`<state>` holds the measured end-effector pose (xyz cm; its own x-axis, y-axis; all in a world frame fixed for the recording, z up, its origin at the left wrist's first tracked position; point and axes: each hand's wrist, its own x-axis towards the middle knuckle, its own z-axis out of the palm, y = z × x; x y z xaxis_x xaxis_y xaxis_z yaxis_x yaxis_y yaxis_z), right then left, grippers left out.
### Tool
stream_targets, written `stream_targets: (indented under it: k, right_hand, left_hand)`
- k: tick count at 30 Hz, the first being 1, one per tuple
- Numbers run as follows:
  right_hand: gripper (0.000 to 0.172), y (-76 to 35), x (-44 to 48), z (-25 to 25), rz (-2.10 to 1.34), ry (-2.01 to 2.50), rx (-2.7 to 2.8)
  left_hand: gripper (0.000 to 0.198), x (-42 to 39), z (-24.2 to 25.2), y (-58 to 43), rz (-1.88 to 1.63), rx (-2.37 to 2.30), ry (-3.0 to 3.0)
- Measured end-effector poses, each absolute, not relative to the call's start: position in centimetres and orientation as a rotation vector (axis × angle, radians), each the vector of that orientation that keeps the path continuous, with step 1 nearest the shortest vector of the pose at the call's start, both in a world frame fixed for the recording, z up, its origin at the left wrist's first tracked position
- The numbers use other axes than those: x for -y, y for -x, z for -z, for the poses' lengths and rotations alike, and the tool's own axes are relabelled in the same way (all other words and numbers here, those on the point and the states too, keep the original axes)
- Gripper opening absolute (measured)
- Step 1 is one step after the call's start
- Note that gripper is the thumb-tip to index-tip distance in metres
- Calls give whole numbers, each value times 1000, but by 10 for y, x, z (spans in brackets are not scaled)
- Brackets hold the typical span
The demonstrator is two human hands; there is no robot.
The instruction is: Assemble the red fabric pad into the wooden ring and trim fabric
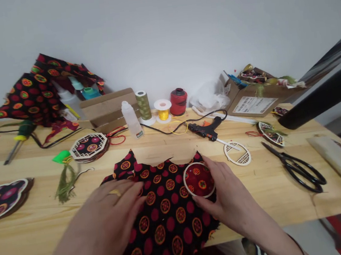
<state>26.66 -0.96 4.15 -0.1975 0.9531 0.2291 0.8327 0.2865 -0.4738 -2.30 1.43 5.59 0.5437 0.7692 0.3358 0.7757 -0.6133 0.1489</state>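
Observation:
A black cloth with red and orange dots (164, 213) lies on the wooden table (46, 221) in front of me. My left hand (114, 206) rests flat on its left part, fingers stretched out. My right hand (226, 194) holds a small round white-rimmed frame (199, 180) against the cloth's upper right corner, thumb and fingers curled round its rim. Red dotted cloth shows inside the ring.
Black scissors (299, 166) lie at the right, an oval white frame (237, 153) and a black glue gun (207, 130) behind my right hand. Thread spools (178, 101), a clear bottle (132, 119), cardboard boxes (255, 98), finished fan-shaped pieces (89, 146) and more dotted cloth (35, 93) sit farther back.

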Motion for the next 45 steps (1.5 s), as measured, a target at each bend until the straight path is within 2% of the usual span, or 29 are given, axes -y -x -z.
stream_targets:
  k: [3, 8, 16, 25, 31, 37, 45]
  right_hand:
    - [74, -266, 9, -42, -339, 1609, 2078]
    - [76, -267, 10, -41, -355, 1615, 2066]
    - [77, -270, 8, -41, -301, 1643, 2039]
    - [78, -299, 5, -46, -167, 1785, 1904]
    - [82, -310, 1, -60, -73, 1798, 1819]
    - [80, -272, 3, -62, -224, 1647, 1973]
    - [79, -254, 5, -49, -350, 1633, 2023]
  left_hand:
    - [43, -19, -44, -8, 498, 1269, 2776]
    - [56, -21, -22, -4, 362, 1364, 2714]
    - [68, -37, -28, 13, 254, 1305, 2868]
    - [72, -48, -27, 23, 211, 1207, 2900]
    - [74, -23, -53, 10, 313, 1039, 2789]
    - [87, 1, -50, 2, 239, 929, 2793]
    - [81, -5, -35, 13, 174, 1034, 2939]
